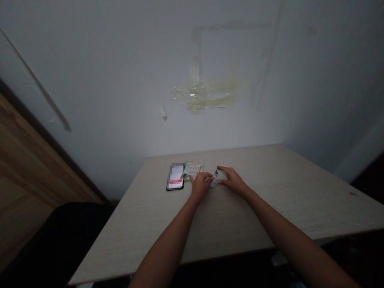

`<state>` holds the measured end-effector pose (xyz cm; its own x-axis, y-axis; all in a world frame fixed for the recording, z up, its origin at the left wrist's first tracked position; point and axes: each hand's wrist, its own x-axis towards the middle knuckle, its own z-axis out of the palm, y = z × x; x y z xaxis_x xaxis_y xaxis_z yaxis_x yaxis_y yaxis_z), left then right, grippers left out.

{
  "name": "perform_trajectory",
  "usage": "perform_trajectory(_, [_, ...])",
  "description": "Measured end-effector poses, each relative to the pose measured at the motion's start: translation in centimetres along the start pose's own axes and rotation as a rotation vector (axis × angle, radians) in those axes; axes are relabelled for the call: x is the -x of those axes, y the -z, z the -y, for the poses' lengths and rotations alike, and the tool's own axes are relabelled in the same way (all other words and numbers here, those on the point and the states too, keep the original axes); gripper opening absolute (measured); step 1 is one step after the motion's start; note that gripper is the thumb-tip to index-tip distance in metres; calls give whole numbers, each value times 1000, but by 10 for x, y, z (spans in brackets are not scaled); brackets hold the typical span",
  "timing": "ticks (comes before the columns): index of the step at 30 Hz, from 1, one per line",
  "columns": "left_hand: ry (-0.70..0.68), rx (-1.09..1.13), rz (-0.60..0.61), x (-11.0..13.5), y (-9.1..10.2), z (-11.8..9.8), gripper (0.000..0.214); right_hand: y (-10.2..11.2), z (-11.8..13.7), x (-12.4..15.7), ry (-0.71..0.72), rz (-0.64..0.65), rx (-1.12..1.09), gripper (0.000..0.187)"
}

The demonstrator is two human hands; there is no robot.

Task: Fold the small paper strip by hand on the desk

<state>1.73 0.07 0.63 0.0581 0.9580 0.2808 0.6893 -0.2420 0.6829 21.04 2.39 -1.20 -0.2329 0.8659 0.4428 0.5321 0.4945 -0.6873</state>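
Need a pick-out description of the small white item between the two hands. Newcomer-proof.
On the pale table by the white wall, find where both hands meet. The small white object lies between the left hand and right hand, touched by both. Unlike the flat black phone and green card to its left, it is tiny and white.

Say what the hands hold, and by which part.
A small white object: the left hand pinches its left end and the right hand covers its right end. What it is cannot be told.
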Motion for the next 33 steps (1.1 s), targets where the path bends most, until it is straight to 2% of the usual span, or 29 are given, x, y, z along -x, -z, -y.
perform_trajectory(3, [-44,0,31,-1,0,3,19,-1,-3,0,23,42,-19,69])
perform_trajectory(9, [-67,-24,66,-2,4,3,24,3,-4,-1,43,9,19,54])
perform_trajectory(17, [-179,-238,69,-1,11,11,35,8,-8,-2,32,20,99,46])
perform_trajectory(29, [-218,-326,31,0,14,12,25,11,-8,-3,71,62,85,35])
perform_trajectory(33, [-203,-334,49,0,14,10,22,11,-10,-3,77,86,73,37])
